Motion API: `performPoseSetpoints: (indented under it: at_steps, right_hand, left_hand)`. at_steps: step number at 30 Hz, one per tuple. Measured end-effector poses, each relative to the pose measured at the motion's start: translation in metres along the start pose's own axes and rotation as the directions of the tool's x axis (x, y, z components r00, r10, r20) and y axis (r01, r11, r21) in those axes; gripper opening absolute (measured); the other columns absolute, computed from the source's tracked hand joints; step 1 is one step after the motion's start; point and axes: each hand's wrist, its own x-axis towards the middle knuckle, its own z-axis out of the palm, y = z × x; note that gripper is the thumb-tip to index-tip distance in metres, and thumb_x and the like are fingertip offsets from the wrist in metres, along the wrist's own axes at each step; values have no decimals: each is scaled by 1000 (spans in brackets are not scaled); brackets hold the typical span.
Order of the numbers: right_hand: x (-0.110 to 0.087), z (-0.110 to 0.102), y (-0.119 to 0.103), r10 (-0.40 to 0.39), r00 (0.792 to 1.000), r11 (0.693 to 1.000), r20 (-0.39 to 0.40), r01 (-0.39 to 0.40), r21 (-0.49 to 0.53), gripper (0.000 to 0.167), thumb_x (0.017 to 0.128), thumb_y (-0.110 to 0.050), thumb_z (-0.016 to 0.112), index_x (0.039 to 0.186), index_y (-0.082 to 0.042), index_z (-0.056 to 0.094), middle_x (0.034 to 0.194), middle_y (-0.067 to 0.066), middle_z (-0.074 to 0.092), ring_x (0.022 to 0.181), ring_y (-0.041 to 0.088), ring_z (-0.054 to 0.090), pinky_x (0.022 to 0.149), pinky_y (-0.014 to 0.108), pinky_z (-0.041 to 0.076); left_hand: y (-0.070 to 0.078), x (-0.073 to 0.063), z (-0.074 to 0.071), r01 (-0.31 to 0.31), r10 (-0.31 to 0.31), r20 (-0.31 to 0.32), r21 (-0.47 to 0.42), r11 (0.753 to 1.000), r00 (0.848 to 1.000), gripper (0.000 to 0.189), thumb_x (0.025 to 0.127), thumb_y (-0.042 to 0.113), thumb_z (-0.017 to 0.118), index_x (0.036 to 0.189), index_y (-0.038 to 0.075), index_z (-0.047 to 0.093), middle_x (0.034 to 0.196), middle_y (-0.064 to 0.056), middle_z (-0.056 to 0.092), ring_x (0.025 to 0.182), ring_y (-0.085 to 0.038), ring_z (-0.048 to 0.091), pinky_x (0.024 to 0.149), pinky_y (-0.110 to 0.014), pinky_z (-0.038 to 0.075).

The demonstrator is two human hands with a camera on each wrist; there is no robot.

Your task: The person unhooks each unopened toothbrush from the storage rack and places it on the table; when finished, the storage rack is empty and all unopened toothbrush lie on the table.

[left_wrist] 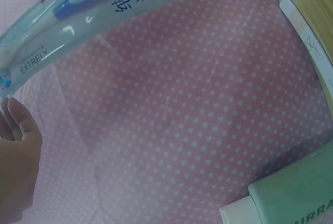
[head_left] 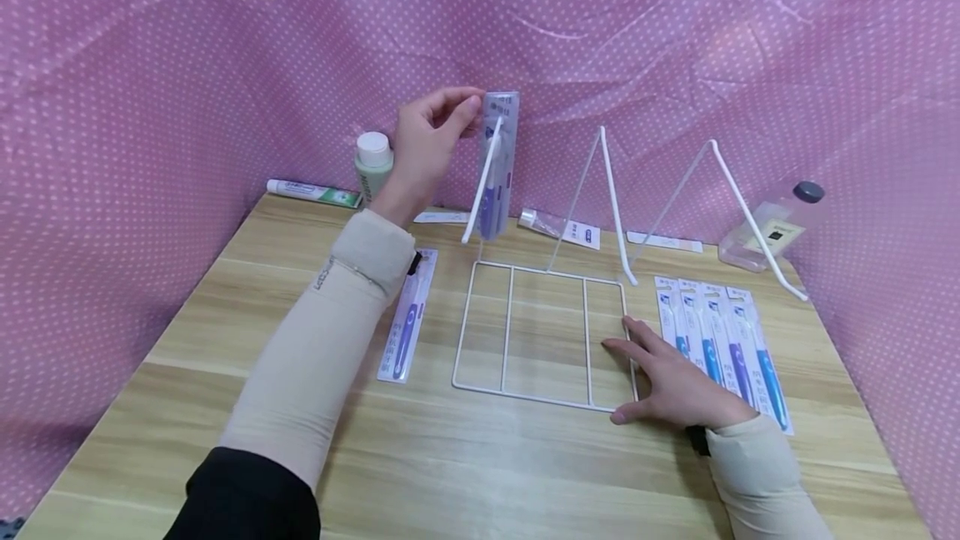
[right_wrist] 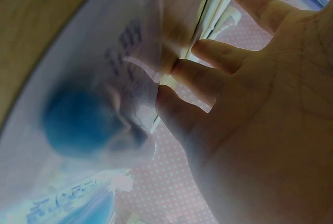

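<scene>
A white wire rack [head_left: 543,271] stands on the wooden table, with several slanting prongs above its grid base. At the left prong, a toothbrush in a clear blister pack [head_left: 498,182] hangs upright. My left hand [head_left: 435,136] pinches its upper left edge between thumb and fingers. In the left wrist view the pack [left_wrist: 125,8] runs across the top, fingertips right at its end. My right hand [head_left: 671,377] lies with spread fingers along the right side of the rack's base. Its fingers [right_wrist: 177,107] look straight in the right wrist view.
One packed toothbrush [head_left: 407,319] lies left of the rack, several more [head_left: 712,332] to the right. Behind are a toothpaste tube [head_left: 311,192], a green bottle [head_left: 373,161], a smaller tube [head_left: 562,228] and a clear bottle [head_left: 772,227]. Pink dotted cloth [head_left: 645,32] surrounds the table.
</scene>
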Motion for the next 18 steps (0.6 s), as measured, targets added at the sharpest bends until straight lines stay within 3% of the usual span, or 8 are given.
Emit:
performPoseSetpoints:
  at_steps: [18]
  right_hand:
    - [0, -1, 0, -15, 1000, 1000, -12, 15, -1, 103, 71, -64, 91, 154, -15, 54, 172, 30, 22, 155, 57, 26, 117, 76, 36]
  left_hand:
    - [-3, -7, 2, -3, 3, 24, -9, 1000, 1000, 22, 105, 17, 68, 123, 5, 72, 106, -2, 72, 97, -17, 69, 100, -36, 60]
